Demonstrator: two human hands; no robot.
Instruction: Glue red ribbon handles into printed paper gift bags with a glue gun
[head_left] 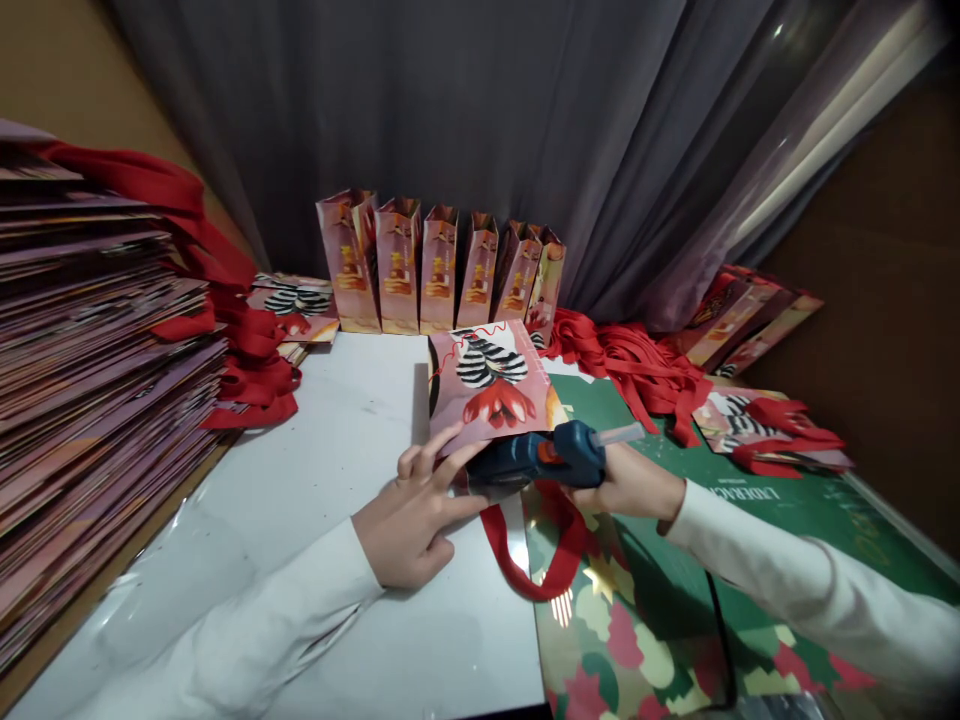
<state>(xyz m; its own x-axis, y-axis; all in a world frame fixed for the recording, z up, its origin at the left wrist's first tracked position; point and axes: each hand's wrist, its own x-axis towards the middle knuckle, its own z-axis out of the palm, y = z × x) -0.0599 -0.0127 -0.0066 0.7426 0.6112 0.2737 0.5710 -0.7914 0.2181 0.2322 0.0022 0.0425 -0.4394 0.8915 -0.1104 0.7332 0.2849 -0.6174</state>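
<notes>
— What's closest to us?

— A white sleeve (255, 625). It goes down to the left hand (409, 520). The fingers are spread, and some rest on the bag (491, 385). The gun hides the bag's near edge, so I can't tell if they pinch it.

— What about the right hand (634, 485)?

— It's wrapped around the blue glue gun (574, 455), which sits over that near edge.

— Where's the bag?

— In the middle of the white table (337, 420), lying down, with a stripy bow picture on top. A red loop (559, 575) comes out toward us.

— Is it finished?

— I think it's about half done, since the loop is there and the gun is too.

— And the rest?

— Six small bags (439, 270) stand at the back, with no loops showing. A tall flat pile (97, 350) is on the left. Loose ribbon (622, 370) lies heaped on the right, so there looks to be plenty left.
</notes>
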